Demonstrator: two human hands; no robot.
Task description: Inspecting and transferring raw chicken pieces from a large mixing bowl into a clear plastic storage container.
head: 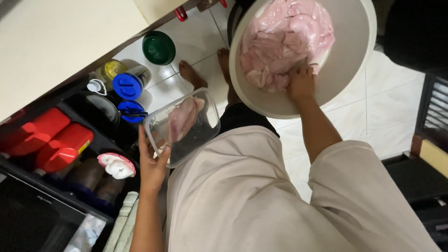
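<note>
My left hand (152, 164) grips the near edge of a clear plastic container (205, 126) that holds a piece of raw chicken (181, 117). My right hand (301, 83) reaches into a large white bowl (345, 70) and rests on a heap of raw pink chicken pieces (284, 39). The bowl is tilted toward me at the upper right, above my bare feet (191, 74) on the white tiled floor. Whether the right fingers close on a piece is hidden.
A pale countertop (56, 42) fills the upper left. Below it an open shelf holds red bottles (51, 140), blue-lidded jars (127, 86), a green lid (158, 47) and a tied plastic bag (116, 165). Dark furniture (427, 158) stands at the right.
</note>
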